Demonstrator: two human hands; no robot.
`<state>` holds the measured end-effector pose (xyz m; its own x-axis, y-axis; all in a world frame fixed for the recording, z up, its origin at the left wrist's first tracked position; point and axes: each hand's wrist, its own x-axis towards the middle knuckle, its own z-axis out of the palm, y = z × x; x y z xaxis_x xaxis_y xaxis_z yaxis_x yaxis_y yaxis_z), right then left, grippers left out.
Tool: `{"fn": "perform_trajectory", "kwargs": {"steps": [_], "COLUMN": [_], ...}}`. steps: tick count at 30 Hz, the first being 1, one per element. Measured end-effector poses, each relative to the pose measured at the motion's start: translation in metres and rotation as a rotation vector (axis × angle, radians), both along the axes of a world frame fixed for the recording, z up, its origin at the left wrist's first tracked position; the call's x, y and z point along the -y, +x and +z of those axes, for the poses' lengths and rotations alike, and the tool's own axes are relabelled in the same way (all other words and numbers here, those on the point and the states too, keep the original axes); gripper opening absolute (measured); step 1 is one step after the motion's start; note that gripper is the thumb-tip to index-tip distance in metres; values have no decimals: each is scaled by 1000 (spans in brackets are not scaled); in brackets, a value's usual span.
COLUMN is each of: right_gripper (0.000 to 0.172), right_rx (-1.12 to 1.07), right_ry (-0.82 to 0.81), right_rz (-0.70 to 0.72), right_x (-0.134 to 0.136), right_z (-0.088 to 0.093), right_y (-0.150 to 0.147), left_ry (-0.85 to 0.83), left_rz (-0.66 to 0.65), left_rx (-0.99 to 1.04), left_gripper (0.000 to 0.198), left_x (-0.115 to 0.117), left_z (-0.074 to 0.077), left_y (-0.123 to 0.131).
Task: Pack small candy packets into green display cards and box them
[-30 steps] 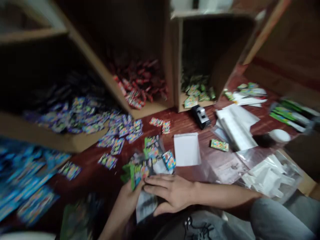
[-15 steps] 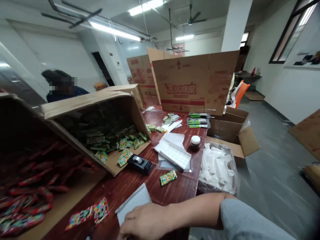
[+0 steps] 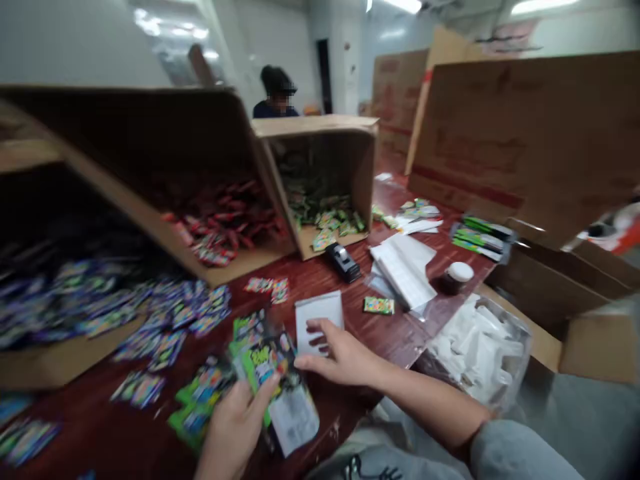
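My left hand (image 3: 237, 423) has its thumb laid over a green and black printed pouch (image 3: 273, 357), whose lower part is pale. Other green and black pouches (image 3: 203, 400) lie beside and under that hand. To the right, my right hand (image 3: 343, 353) has its fingers apart, close to the pouch's edge, with nothing visible in it. Just beyond those fingers is a flat white box or tray (image 3: 320, 308) on the dark red table (image 3: 360, 283). The fingers of my left hand under the pouch are hidden.
Tipped cartons hold purple packets (image 3: 115, 293), red packets (image 3: 240, 217) and green packets (image 3: 335, 217). A black tape dispenser (image 3: 344, 261), white sheets (image 3: 405, 267) and a white-lidded jar (image 3: 457, 277) stand further right. A carton of white pieces (image 3: 480, 347) sits past the edge. A person (image 3: 276, 93) is behind.
The view has swung left and down. My left hand has come into view with the green and black pouch. My right hand has moved off the white box, fingers now spread.
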<state>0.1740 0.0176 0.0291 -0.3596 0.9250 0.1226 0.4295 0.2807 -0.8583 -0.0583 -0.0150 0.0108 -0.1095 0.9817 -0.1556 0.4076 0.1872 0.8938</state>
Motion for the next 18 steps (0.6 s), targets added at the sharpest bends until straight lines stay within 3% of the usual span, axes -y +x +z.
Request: {"fn": "perform_trajectory", "kwargs": {"steps": [5, 9, 12, 15, 18], "right_gripper": [43, 37, 37, 51, 57], "right_rx": [437, 457, 429, 357, 471], "right_ry": [-39, -50, -36, 46, 305], "right_rz": [26, 62, 122, 147, -7], "right_x": [21, 24, 17, -29, -128], "right_z": [-29, -49, -56, -43, -12], "right_y": [-68, -106, -112, -87, -36], "left_ry": [101, 68, -22, -86, -38], "left_rz": [263, 272, 319, 358, 471], "left_rx": [33, 176, 170, 81, -34], "left_gripper": [56, 60, 63, 65, 73], "left_x": [23, 50, 66, 73, 74], "left_z": [-12, -36, -53, -62, -67], "left_y": [-6, -12, -32, -63, -95]}}
